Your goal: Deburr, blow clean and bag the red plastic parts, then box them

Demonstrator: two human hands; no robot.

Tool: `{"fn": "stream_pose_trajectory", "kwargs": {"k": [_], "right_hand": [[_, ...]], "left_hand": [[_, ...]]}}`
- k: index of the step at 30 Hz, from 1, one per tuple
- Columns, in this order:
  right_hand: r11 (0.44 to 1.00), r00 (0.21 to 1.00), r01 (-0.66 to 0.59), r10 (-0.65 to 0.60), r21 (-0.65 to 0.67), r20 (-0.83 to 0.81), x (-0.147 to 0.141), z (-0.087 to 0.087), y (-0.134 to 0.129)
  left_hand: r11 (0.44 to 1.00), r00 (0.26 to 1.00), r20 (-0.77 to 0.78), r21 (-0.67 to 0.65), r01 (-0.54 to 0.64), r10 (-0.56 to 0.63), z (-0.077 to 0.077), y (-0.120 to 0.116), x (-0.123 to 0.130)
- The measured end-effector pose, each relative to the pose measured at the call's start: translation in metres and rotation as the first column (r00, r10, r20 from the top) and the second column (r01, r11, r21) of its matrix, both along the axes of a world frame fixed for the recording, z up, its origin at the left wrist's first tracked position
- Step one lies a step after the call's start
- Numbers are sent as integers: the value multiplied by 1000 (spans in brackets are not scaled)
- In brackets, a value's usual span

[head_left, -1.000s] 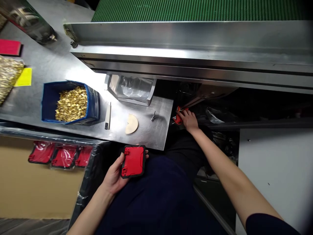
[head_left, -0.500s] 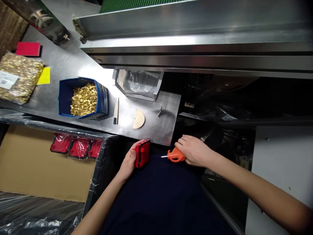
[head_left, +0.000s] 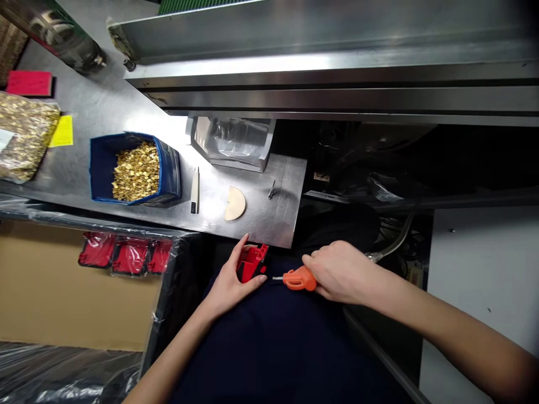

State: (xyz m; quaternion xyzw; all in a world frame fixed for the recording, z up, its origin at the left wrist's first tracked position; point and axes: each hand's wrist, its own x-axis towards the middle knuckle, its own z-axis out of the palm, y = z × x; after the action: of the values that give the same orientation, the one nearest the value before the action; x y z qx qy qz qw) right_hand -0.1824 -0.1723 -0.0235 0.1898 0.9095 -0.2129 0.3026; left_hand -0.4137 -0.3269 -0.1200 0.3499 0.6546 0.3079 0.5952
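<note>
My left hand [head_left: 229,285] grips a red and black plastic case [head_left: 252,262] between thumb and fingers, just off the table's front edge. The case is tilted, and part of it is hidden by the hand. To its right, my right hand [head_left: 339,272] is closed round an orange air blow gun [head_left: 300,279]. The gun's thin metal nozzle [head_left: 278,278] points left at the case, a small gap away from it. A clear hose [head_left: 398,241] runs off behind my right wrist. Both hands are above my dark-clothed lap.
On the metal table [head_left: 206,221] are a blue bin [head_left: 168,174] of gold-coloured pieces, a white-handled cutter [head_left: 195,191], a pale half disc [head_left: 234,203] and a grey bin [head_left: 240,163] of plastic bags. Several bagged red cases [head_left: 130,255] lie in a lined box [head_left: 84,303].
My left hand has turned the case and its fingers have spread round it. The blow gun has turned slightly and its nozzle is nearer the case. The view has shifted a little.
</note>
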Motion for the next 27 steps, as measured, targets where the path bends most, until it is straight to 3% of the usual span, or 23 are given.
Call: {"fn": "stream_pose_trajectory", "kwargs": {"k": [3, 6, 7, 9, 12, 16, 19, 21, 24, 26, 27], "right_hand": [[997, 998, 54, -55, 61, 3, 1, 7, 16], [997, 998, 56, -58, 49, 38, 0, 4, 18], [999, 998, 43, -43, 8, 45, -1, 4, 16], [996, 999, 10, -6, -89, 49, 0, 5, 12], [992, 998, 13, -6, -128, 61, 4, 15, 13], [999, 999, 33, -32, -34, 30, -1, 24, 34], [998, 999, -32, 32, -46, 0, -11, 15, 50], [999, 999, -41, 41, -34, 3, -13, 8, 56], [999, 999, 33, -32, -31, 30, -1, 4, 57], [992, 995, 91, -88, -91, 35, 11, 7, 49], [986, 994, 113, -110, -122, 28, 15, 9, 44]], "left_hand": [[990, 945, 294, -60, -131, 143, 1, -1, -5], [949, 753, 577, -189, -254, 317, -1, -8, -11], [946, 737, 593, -199, -255, 324, -1, -9, -13], [971, 834, 496, -137, -199, 241, 3, -9, -18], [999, 976, 216, 27, 29, -34, 18, 2, -21], [923, 933, 47, 168, 345, -358, 44, 34, -20], [867, 874, 92, 209, 452, -478, 54, 53, -19], [848, 837, 157, 176, 499, -525, 53, 54, -21], [906, 868, 266, 62, 420, -420, 38, 38, -26], [985, 927, 343, -26, 168, -149, 25, 22, -26], [997, 921, 388, -82, 5, 28, 19, 15, -23]]}}
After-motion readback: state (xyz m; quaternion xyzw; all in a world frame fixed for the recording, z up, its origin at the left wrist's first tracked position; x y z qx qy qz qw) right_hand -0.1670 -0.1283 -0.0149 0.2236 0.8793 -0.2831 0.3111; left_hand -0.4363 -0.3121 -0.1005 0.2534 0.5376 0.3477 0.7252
